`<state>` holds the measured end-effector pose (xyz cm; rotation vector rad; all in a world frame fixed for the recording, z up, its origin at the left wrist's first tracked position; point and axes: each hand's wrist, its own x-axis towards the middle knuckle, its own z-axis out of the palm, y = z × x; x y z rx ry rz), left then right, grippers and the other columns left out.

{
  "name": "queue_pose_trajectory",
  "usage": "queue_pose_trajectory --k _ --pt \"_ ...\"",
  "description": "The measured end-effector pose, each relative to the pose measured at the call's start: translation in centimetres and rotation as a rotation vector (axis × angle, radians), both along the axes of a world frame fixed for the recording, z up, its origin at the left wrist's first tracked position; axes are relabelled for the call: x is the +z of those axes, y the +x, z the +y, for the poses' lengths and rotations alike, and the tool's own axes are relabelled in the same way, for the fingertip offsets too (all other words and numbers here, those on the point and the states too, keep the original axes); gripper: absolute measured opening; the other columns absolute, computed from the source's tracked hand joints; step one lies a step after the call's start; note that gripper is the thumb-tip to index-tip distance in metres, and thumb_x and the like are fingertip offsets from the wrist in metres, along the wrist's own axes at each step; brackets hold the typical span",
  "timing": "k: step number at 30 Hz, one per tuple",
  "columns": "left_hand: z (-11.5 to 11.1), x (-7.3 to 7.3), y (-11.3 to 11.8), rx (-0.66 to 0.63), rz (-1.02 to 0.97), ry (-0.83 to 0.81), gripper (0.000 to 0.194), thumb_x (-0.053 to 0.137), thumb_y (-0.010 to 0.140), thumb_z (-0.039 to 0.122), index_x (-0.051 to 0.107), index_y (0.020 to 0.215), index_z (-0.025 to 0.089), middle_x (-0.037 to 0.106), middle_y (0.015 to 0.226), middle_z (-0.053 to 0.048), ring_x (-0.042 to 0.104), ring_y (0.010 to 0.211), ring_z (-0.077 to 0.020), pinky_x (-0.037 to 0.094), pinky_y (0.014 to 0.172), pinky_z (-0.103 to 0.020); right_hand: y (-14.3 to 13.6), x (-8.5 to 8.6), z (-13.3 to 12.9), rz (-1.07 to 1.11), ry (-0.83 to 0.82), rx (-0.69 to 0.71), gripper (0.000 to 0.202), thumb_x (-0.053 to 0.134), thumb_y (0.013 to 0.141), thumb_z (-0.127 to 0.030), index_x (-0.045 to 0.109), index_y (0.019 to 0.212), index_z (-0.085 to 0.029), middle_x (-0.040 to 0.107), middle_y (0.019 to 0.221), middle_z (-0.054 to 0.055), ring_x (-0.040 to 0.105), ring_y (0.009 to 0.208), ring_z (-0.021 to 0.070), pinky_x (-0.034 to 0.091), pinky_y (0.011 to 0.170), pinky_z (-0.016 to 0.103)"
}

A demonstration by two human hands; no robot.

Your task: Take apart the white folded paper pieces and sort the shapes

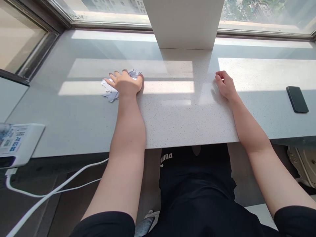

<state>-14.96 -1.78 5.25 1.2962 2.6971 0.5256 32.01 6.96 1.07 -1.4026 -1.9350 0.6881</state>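
Observation:
My left hand [127, 83] lies palm down, fingers spread, over a small heap of torn white paper pieces [112, 94] on the speckled white windowsill counter [170, 121]. Scraps stick out to the left of the hand and beyond its fingertips; the palm hides the rest. Farther right, my right hand [225, 85] rests on its side on the counter, its fingers loosely curled in toward the thumb. Nothing shows in the small gap between them.
A dark phone [297, 99] lies at the right. On the left edge sits a white device [29, 141] with a plugged-in white cable [49, 194] hanging below the counter. A white pillar [185, 23] stands at the back between windows.

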Motion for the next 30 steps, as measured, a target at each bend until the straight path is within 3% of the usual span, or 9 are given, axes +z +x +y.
queue_pose_trajectory --k 5,11,14,17,21,25,30 --pt "0.1 -0.4 -0.2 0.001 0.031 0.037 0.074 0.072 0.121 0.048 0.061 0.179 0.002 0.054 0.197 -0.032 0.031 0.197 -0.053 0.006 0.156 -0.098 0.0 0.4 -0.4 0.01 -0.004 -0.003 0.072 0.059 0.12 -0.084 0.078 0.16 -0.027 0.082 0.161 0.022 0.076 0.157 0.0499 0.066 0.133 0.073" --pt "-0.6 1.9 2.0 -0.048 0.008 0.051 0.094 0.074 0.12 0.052 0.048 0.193 -0.001 0.034 0.21 -0.032 0.013 0.202 -0.0565 -0.004 0.161 -0.089 -0.2 0.5 -0.5 0.032 -0.003 0.014 0.065 0.063 0.119 -0.075 0.079 0.161 -0.028 0.083 0.162 0.021 0.077 0.154 0.0488 0.067 0.132 0.072" --pt "-0.2 2.0 4.3 -0.25 -0.008 0.152 0.092 0.072 0.119 0.053 0.052 0.192 0.002 0.033 0.212 -0.026 0.011 0.204 -0.0492 -0.006 0.166 -0.078 -0.3 0.3 -0.3 0.025 0.04 0.013 0.06 0.064 0.119 -0.07 0.08 0.158 -0.027 0.083 0.16 0.022 0.076 0.155 0.0491 0.066 0.133 0.073" --pt "0.3 0.5 7.2 -0.662 -0.137 0.179 0.083 0.064 0.12 0.057 0.059 0.19 0.011 0.046 0.208 -0.019 0.029 0.201 -0.0369 0.009 0.168 -0.065 -0.4 0.4 -0.4 -0.028 0.092 0.024 0.058 0.068 0.117 -0.07 0.081 0.157 -0.029 0.081 0.162 0.021 0.069 0.162 0.0518 0.061 0.138 0.078" --pt "0.2 -1.8 10.8 -0.998 -0.212 0.111 0.077 0.068 0.117 0.059 0.066 0.186 0.023 0.053 0.204 -0.02 0.036 0.2 -0.0409 0.028 0.164 -0.063 -1.2 1.2 -1.5 -0.124 0.113 0.111 0.062 0.077 0.113 -0.076 0.08 0.158 -0.034 0.077 0.168 0.019 0.061 0.169 0.0556 0.051 0.145 0.083" --pt "-0.4 -2.4 12.7 -1.145 -0.209 0.082 0.072 0.069 0.116 0.053 0.069 0.182 0.023 0.059 0.2 -0.021 0.042 0.196 -0.0461 0.03 0.163 -0.071 -3.4 1.8 -3.4 -0.185 0.101 0.255 0.059 0.075 0.115 -0.074 0.081 0.158 -0.034 0.076 0.173 0.018 0.061 0.169 0.0533 0.047 0.15 0.079" --pt "-0.7 -2.2 13.0 -1.166 -0.18 0.06 0.066 0.071 0.115 0.052 0.079 0.173 0.022 0.063 0.197 -0.02 0.05 0.191 -0.0471 0.031 0.163 -0.072 -5.2 1.5 -4.8 -0.258 0.062 0.331 0.051 0.074 0.114 -0.061 0.084 0.155 -0.032 0.075 0.174 0.02 0.064 0.163 0.0548 0.044 0.147 0.085"
